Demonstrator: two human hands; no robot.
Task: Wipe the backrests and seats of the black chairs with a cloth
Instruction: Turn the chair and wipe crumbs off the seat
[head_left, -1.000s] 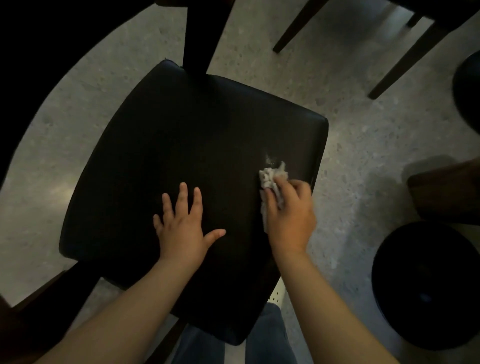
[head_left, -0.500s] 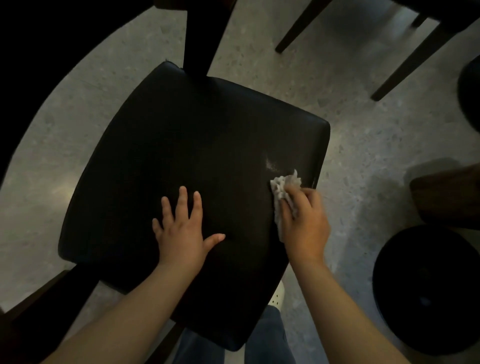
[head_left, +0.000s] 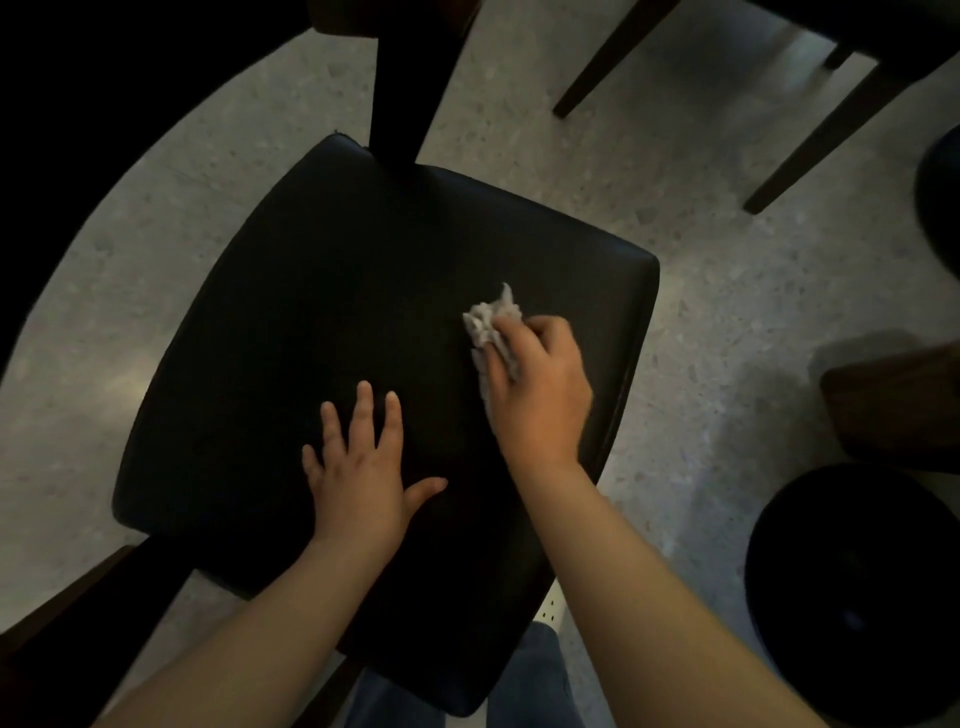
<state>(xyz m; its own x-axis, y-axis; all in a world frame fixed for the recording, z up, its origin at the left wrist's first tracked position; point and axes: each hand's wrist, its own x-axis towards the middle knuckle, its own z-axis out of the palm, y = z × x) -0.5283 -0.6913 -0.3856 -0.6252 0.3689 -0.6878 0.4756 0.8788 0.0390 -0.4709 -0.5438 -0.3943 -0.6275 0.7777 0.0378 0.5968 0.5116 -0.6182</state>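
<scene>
A black padded chair seat (head_left: 291, 332) fills the middle of the head view, seen from above. My left hand (head_left: 363, 467) lies flat on the seat's near half, fingers spread and straight. My right hand (head_left: 540, 389) grips a crumpled pale cloth (head_left: 488, 322) and presses it on the right part of the seat. The cloth sticks out past my fingertips; the rest of it is hidden under the hand. A dark post of the chair (head_left: 405, 83) rises at the seat's far edge.
Speckled grey floor (head_left: 727, 291) surrounds the chair. Dark legs of other furniture (head_left: 831, 124) stand at the upper right. A round black bin (head_left: 857, 597) sits at the lower right, with a brown wooden piece (head_left: 898, 405) above it. My trouser legs show below the seat.
My right hand has slid the cloth from the seat's right edge toward the middle and slightly farther away. My left hand has stayed flat in the same place.
</scene>
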